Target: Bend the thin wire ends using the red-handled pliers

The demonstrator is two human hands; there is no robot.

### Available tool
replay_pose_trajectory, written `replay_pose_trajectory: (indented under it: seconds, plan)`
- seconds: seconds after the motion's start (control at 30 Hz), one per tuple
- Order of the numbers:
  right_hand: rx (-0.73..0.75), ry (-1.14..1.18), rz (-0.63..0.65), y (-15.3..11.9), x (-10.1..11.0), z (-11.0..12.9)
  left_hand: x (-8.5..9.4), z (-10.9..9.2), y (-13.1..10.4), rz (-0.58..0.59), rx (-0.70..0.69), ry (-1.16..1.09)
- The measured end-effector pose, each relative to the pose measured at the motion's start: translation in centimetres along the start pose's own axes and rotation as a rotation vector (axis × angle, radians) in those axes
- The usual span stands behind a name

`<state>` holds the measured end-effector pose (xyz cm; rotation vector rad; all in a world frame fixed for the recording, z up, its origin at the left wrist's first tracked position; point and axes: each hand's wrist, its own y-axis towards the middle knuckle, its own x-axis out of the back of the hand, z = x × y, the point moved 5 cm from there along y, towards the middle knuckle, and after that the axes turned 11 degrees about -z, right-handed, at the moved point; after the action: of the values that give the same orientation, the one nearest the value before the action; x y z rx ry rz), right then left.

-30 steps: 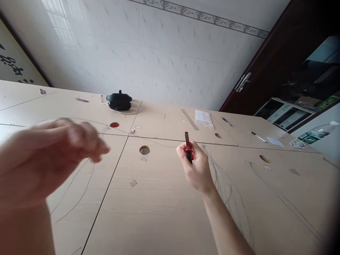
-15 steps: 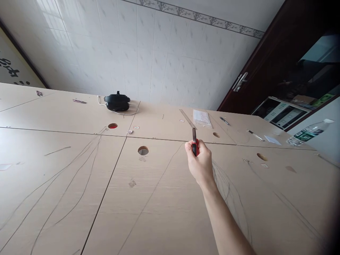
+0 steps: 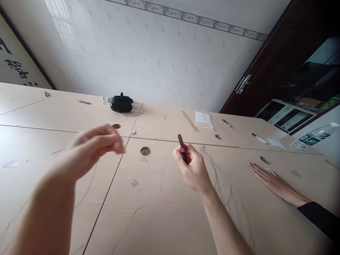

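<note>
My right hand [image 3: 192, 166] is closed around pliers [image 3: 184, 152] with red and black handles and a narrow dark metal head pointing away from me. A thin wire [image 3: 162, 173] runs from near that thumb down the tabletop. A separate curved wire [image 3: 127, 226] lies closer to me. My left hand [image 3: 90, 152] hovers over the table on the left, fingers bent and blurred by motion; whether it pinches anything is unclear. Beneath and beside it a wire [image 3: 91, 184] shows. Right of my right hand lies a bundle of thin wires [image 3: 221, 180].
Another person's hand [image 3: 276, 184] in a black sleeve rests flat on the right. Along the back are a black headset-like object [image 3: 120, 103], a ruler [image 3: 190, 121], a plastic packet [image 3: 204, 121], pens [image 3: 227, 123] and a bottle [image 3: 315, 136]. Round holes [image 3: 145, 151] pierce the tabletop [image 3: 159, 226].
My left hand has come into view. My right hand moved slightly left and down, tilting the pliers left. The long wire below it now appears as two pieces. Another person's hand has appeared at right.
</note>
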<state>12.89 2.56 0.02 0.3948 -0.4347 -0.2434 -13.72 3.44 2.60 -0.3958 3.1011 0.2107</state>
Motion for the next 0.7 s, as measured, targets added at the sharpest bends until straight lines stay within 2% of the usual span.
replay_pose_trajectory:
  seconds: [0.03, 0.1, 0.17, 0.27, 0.33, 0.43, 0.57, 0.63, 0.7]
  plan:
    - [0.015, -0.005, 0.02, -0.2, -0.2, 0.2, -1.3, 0.6, -0.2, 0.104, 0.032, 0.087]
    - [0.04, -0.006, 0.056, -0.4, -0.6, 0.4, -4.1, 2.0, -0.6, 0.194, 0.077, 0.187]
    - [0.058, -0.003, 0.067, -0.5, -0.9, 0.4, -7.2, 3.3, -1.2, 0.308, 0.136, 0.081]
    - [0.07, -0.007, 0.063, -0.5, -0.9, 0.4, -10.6, 4.5, -2.9, 0.603, 0.249, -0.073]
    - [0.067, -0.008, 0.057, -0.4, -0.7, 0.3, -11.4, 5.0, -3.6, 0.723, 0.323, -0.109]
    - [0.057, -0.014, 0.039, -0.3, -0.5, 0.2, -11.4, 5.3, -4.3, 0.834, 0.433, -0.155]
    - [0.035, -0.026, 0.022, -0.3, -0.5, 0.3, -11.6, 4.8, -5.5, 1.02, 0.521, -0.327]
    - [0.012, -0.026, 0.024, -0.4, -0.7, 0.4, -11.7, 4.0, -5.8, 1.019, 0.516, -0.418]
    - [-0.002, -0.025, 0.032, -0.4, -0.8, 0.4, -11.9, 3.0, -5.7, 0.914, 0.498, -0.502]
